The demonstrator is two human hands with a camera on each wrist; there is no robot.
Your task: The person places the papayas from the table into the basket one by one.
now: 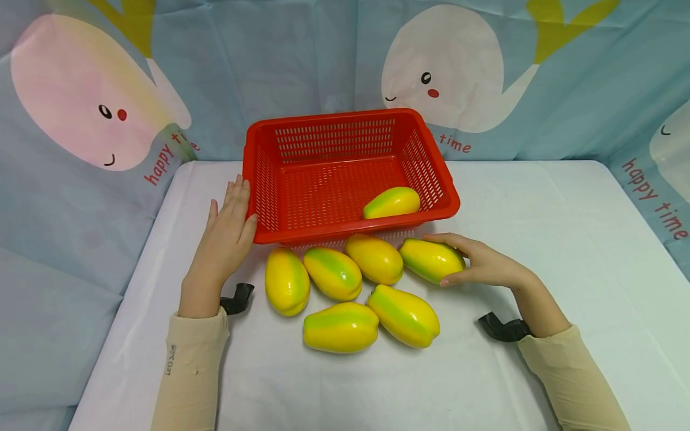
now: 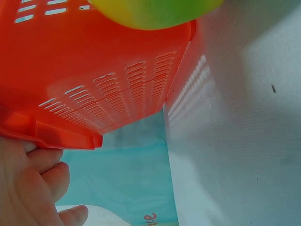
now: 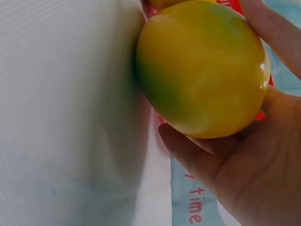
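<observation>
A red plastic basket with slotted sides stands at the back of the table, one yellow-green papaya lying in its front right part. My left hand rests along the basket's left rim, fingers extended; in the left wrist view its fingers are right at the rim. In front of the basket, my right hand grips a papaya by its near end, thumb on the front side and fingers round the back. The right wrist view shows this papaya between thumb and fingers, close to the tablecloth.
Several more papayas lie before the basket, among them an upright-lying one at the left and one nearest the front. A white cloth covers the table. Blue printed curtains hang behind and beside it.
</observation>
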